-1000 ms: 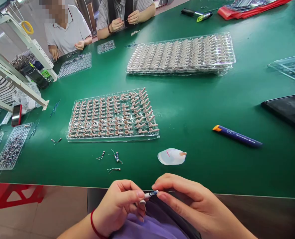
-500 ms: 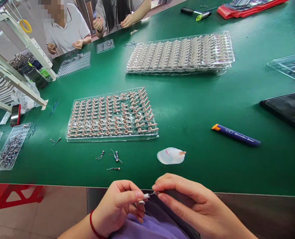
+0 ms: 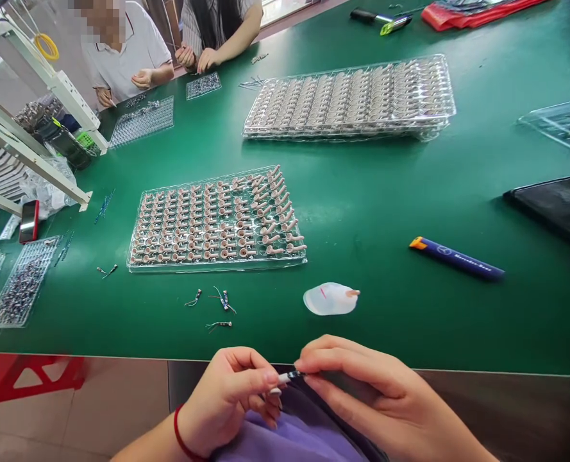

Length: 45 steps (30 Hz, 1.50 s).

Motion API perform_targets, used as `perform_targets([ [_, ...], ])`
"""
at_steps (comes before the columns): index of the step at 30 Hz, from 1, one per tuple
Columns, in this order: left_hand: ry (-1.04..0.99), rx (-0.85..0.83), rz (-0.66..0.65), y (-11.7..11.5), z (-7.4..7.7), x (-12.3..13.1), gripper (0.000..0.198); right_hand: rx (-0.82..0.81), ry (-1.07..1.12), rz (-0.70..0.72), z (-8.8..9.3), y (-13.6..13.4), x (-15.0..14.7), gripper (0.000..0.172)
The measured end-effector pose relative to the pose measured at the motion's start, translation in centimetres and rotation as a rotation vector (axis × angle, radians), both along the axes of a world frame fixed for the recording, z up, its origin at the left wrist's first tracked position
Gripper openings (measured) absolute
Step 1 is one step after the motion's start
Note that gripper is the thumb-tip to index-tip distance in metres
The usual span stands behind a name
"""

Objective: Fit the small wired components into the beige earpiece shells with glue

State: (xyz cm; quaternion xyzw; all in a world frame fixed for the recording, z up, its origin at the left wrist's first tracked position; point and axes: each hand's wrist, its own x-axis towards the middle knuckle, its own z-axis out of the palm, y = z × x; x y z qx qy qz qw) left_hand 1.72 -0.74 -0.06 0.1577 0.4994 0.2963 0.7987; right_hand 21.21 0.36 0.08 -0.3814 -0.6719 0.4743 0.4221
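Over my lap at the table's front edge, my left hand (image 3: pixel 239 398) pinches a small white earbud shell (image 3: pixel 283 379) between thumb and fingers. My right hand (image 3: pixel 366 391) closes thumb and fingertips on a tiny dark circuit board (image 3: pixel 293 375). The board's near end meets the shell's stem opening; how deep it sits inside I cannot tell. Beyond my hands, a clear tray (image 3: pixel 135 264) carries rows of beige earbud shells (image 3: pixel 224 236) with round heads and stems. Several loose boards with thin wires (image 3: pixel 224 300) lie between that tray and me.
A whitish translucent piece (image 3: pixel 330 299) lies ahead of my right hand, with a blue lighter-shaped object (image 3: pixel 458 258) farther right. Stacked filled trays (image 3: pixel 347 102) stand behind. A black tablet-like device (image 3: pixel 554 205) is at right, a metal frame (image 3: pixel 68 96) at left. Two people sit opposite.
The dark board in my right fingers now shows more clearly, lined up against the shell's stem. Across the table, one person's hands have come closer together.
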Motion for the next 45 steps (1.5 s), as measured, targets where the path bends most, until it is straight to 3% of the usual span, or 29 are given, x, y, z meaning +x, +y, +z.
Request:
perform_targets([
  [6,-0.048,-0.062,-0.005,0.1,-0.2,0.0,0.030,0.071,-0.035,-0.071,0.4,-0.3,-0.3,0.020],
  [10,-0.090,-0.107,0.004,0.2,-0.3,0.2,0.029,-0.070,-0.067,-0.063,0.5,-0.1,-0.5,0.011],
  [13,-0.113,-0.128,0.006,0.2,-0.5,0.1,0.028,-0.189,-0.084,-0.082,0.5,0.2,-0.4,0.013],
  [19,-0.121,-0.135,0.001,0.1,-0.4,0.1,0.026,-0.238,-0.059,-0.076,0.4,0.3,-0.2,0.016],
  [31,-0.116,-0.134,0.009,0.2,-0.1,0.2,0.027,-0.107,-0.005,-0.052,0.7,0.2,-0.6,0.012],
  [37,-0.093,-0.098,0.001,0.3,0.3,0.4,0.031,-0.303,-0.012,-0.102,0.5,0.1,-0.5,0.017],
  [41,-0.071,-0.067,-0.008,0.3,0.5,0.4,0.034,-0.465,-0.016,-0.049,0.1,-0.1,-0.5,0.027],
  [45,-0.092,-0.081,-0.001,0.3,0.6,0.4,0.032,-0.376,-0.064,-0.057,0.1,-0.2,-0.6,0.022],
])
